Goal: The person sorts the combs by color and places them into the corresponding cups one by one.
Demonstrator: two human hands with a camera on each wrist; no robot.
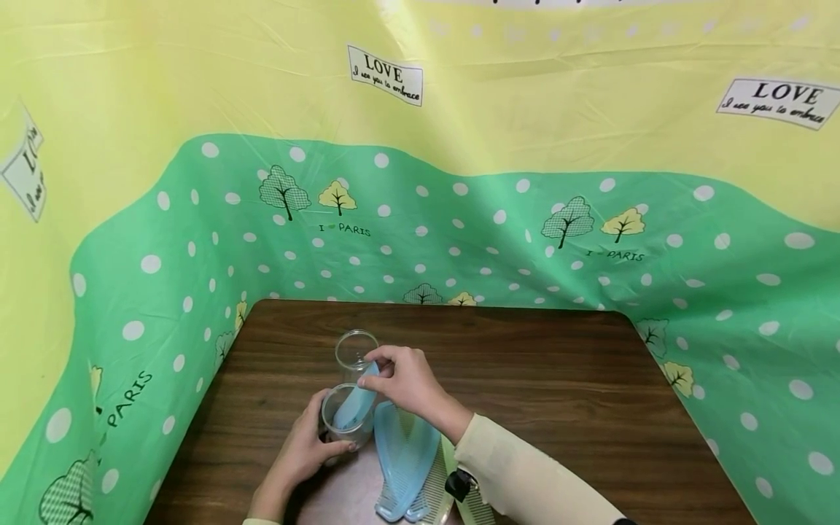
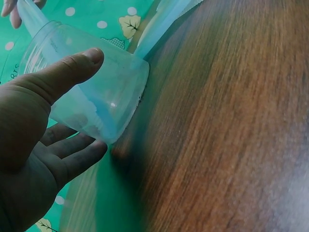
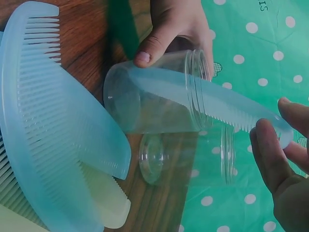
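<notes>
My left hand (image 1: pixel 305 445) grips a clear plastic jar (image 3: pixel 169 121) around its side, thumb on one side and fingers on the other. A light blue comb (image 3: pixel 224 104) leans inside this jar, with its lower part in and its upper end above the rim. That upper end is pinched between the thumb and fingers of my right hand (image 1: pixel 410 383). In the left wrist view, the blue comb shows through the jar wall. Beside the jar lies a pile of blue combs (image 1: pixel 407 459) and pale green combs (image 3: pixel 113 205), overlapping each other.
Behind the held jar stands a second clear jar (image 1: pixel 356 350). Both are on a dark wood-grain table (image 1: pixel 558 408). A green and yellow printed cloth (image 1: pixel 459 211) hangs around the back and sides. A black device (image 1: pixel 459 483) sits on the right sleeve.
</notes>
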